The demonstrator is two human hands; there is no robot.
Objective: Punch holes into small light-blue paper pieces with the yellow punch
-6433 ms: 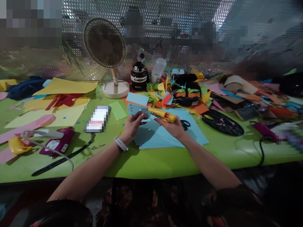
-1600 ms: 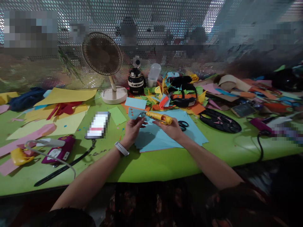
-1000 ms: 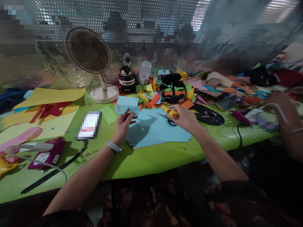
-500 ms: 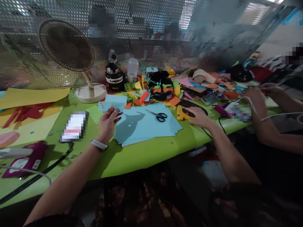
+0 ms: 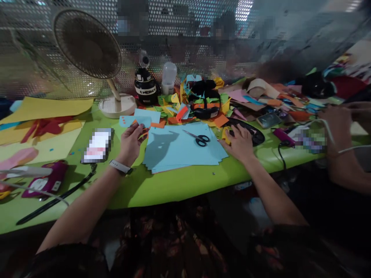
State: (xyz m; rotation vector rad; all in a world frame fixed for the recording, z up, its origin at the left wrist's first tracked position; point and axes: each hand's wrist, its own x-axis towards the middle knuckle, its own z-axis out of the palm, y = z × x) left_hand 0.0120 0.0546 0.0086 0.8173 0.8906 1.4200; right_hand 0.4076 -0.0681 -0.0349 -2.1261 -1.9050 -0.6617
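My left hand (image 5: 131, 143), a white watch band on its wrist, is pinched closed over a small piece of orange paper (image 5: 144, 133). Just beyond it lie light blue paper pieces (image 5: 147, 114), one with orange dots. My right hand (image 5: 239, 143) reaches over a yellow tool (image 5: 226, 136), its thumb and index finger on either side and its other fingers spread. The palm hides most of the tool, so I cannot tell its exact kind. Between my hands a stack of light blue sheets (image 5: 174, 148) carries black-handled scissors (image 5: 199, 139), slightly open.
A fan (image 5: 117, 105), a black bottle (image 5: 146, 88) and heaped paper scraps (image 5: 174, 104) line the back. To the left are a phone (image 5: 97, 144), a purple power strip (image 5: 48, 179) and coloured sheets (image 5: 62, 106). Another person's hands (image 5: 337, 123) work at the right.
My right hand has shifted left and turned, covering more of the yellow tool. My left hand still pinches, with more orange paper showing. The whole view has moved slightly.
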